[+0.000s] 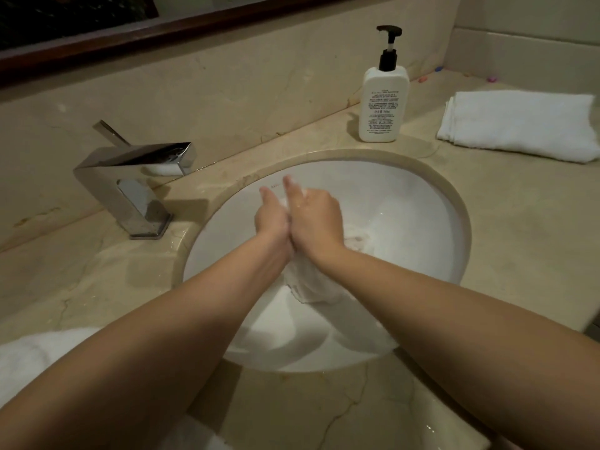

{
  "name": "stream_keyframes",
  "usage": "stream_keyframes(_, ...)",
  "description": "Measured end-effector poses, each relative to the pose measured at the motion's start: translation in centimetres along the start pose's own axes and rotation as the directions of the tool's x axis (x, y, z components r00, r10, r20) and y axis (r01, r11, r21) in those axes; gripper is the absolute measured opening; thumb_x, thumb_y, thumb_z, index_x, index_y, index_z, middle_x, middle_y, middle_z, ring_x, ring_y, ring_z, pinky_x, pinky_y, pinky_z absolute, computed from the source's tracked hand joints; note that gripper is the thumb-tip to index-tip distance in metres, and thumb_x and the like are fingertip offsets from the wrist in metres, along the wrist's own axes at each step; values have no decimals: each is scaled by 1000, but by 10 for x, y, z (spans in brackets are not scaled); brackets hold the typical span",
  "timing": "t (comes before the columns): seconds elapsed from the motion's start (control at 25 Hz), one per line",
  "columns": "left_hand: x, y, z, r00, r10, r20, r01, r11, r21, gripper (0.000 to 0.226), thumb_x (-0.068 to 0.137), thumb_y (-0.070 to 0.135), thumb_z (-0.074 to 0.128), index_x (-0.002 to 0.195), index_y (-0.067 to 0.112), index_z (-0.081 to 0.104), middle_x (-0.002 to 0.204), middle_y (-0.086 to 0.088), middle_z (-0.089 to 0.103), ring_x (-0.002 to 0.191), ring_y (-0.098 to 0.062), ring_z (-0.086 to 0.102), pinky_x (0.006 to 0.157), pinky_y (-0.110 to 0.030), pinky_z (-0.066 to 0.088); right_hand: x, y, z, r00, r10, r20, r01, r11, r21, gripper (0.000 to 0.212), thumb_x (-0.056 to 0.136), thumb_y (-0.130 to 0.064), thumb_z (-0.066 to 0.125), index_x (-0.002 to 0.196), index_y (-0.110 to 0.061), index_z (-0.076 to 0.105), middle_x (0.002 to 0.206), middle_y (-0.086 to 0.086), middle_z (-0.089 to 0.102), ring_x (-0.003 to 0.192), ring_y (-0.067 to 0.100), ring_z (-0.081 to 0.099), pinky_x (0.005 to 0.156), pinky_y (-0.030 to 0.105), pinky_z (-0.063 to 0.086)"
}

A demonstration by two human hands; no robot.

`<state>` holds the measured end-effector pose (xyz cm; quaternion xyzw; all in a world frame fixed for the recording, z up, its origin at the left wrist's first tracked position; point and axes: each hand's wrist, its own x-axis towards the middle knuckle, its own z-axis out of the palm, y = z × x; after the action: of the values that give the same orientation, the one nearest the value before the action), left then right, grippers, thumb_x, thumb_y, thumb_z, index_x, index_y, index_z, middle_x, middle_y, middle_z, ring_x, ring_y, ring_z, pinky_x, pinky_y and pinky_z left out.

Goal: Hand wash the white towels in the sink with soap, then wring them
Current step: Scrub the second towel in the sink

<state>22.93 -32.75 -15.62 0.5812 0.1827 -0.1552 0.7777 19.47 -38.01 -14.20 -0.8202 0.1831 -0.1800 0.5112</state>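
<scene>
Both hands work a wet white towel (306,280) over the sink (406,203)

Left hand (272,219) and right hand (316,219), pressed side by side, each keep a tight grip on the towel; a soap bottle (383,105) and a folded towel (519,125) sit on the desk (519,222)

The surface (506,222) is showing as polished beige stone with darker veins, faintly glossy. The sink (406,203) is gleaming as smooth white ceramic. The tap (136,177) is shining as mirror-bright chromed metal. The soap bottle (383,105) is looking like matt white plastic under a black plastic pump. The folded towel (519,125) is reading as soft, nubbly white cloth; the wet towel (308,284) is clinging limp and creased.
</scene>
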Motion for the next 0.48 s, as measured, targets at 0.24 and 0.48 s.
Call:
stream_keyframes(0.24,-12,1,10,991,-16,136,-12,980,201,71,98,73,31,94,14,71,93,-13,79,93,-31,75,90,-42,59,21,14,-24,980,179,-88,-172,981,85,61,103,-54,39,56,-17,39,57,-2,47,58,20,45,56,33,29)
stream_keyframes(0.48,8,14,-15,988,-21,151,-39,921,389,24,94,16,46,71,17,41,67,-1,41,59,-19,41,59,-31,34,38,22,-39,907,385,168,-412,894,175,25,98,-35,51,92,-12,58,77,2,53,69,19,50,59,29,36)
